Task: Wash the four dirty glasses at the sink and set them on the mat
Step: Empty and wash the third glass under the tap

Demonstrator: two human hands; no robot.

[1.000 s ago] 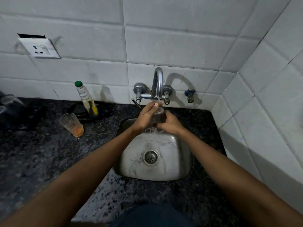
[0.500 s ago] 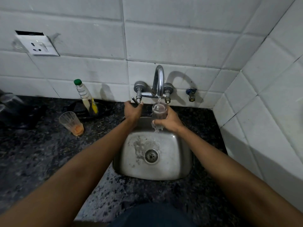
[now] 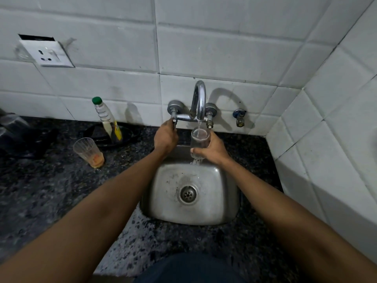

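While my right hand (image 3: 212, 149) holds the glass (image 3: 199, 142) upright over the back of the sink (image 3: 224, 205), fingers curled around its lower part, my left hand (image 3: 165, 136) is beside it and grips the left tap handle (image 3: 174, 120). The glass stands directly under the spout (image 3: 199, 101); it is clear, full of water, and water runs over and falls from its base. Another glass (image 3: 88, 152), with orange rest at the bottom, stands on the counter (image 3: 40, 190) well to the left.
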